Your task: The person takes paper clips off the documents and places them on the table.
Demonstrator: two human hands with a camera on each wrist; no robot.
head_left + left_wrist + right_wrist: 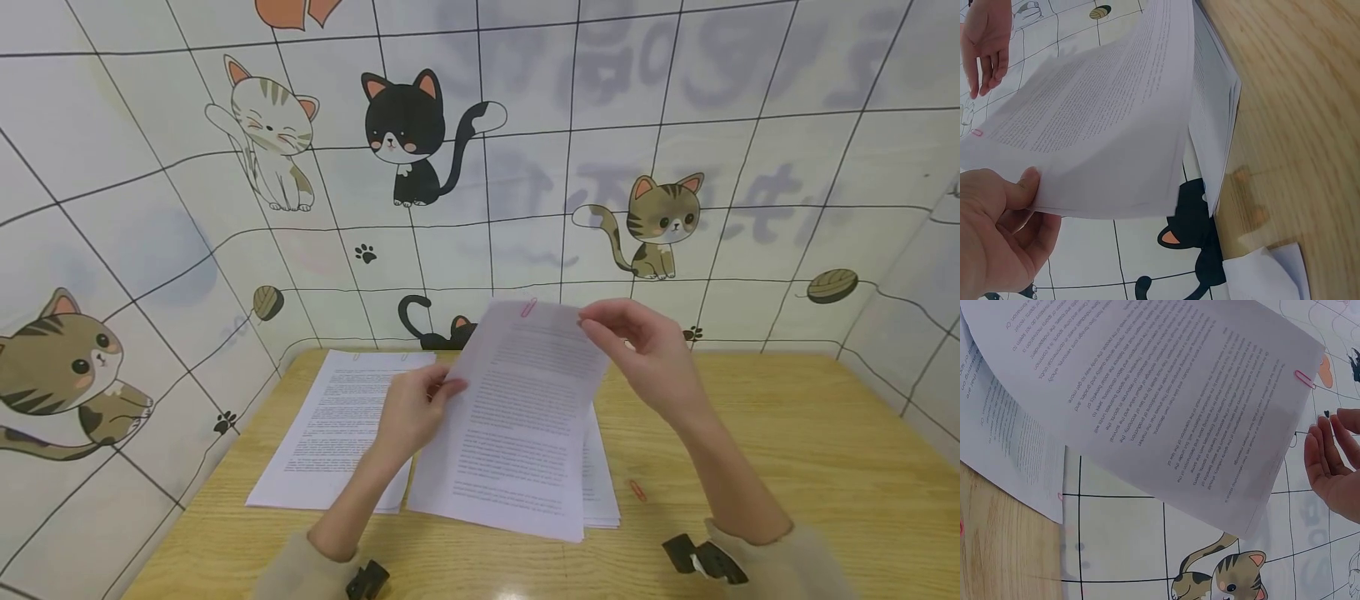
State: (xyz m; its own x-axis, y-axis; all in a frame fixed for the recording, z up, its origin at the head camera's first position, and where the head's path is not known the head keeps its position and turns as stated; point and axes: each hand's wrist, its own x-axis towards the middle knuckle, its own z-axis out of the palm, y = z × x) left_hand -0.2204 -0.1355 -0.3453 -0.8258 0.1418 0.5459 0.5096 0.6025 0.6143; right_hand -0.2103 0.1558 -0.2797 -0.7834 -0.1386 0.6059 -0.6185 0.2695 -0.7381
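A raised set of printed sheets [517,433], with a pink paper clip [529,307] on its top edge, tilts up over the table. My left hand [415,408] pinches its left side near the top between thumb and fingers. In the left wrist view, the left thumb [1027,186] presses on the page's front. My right hand [645,350] is beside the top right corner, its fingertips overlapping the corner in the head view. The right wrist view shows that right hand [1335,465] apart from the paper, its fingers loosely extended.
More printed sheets [602,492] lie beneath the raised set. To the left, another printed stack [330,433] lies flat with yellowish clips at its top. A loose red paper clip [637,490] is on the wooden table [787,450]. A cat-patterned wall covering [525,183] stands behind.
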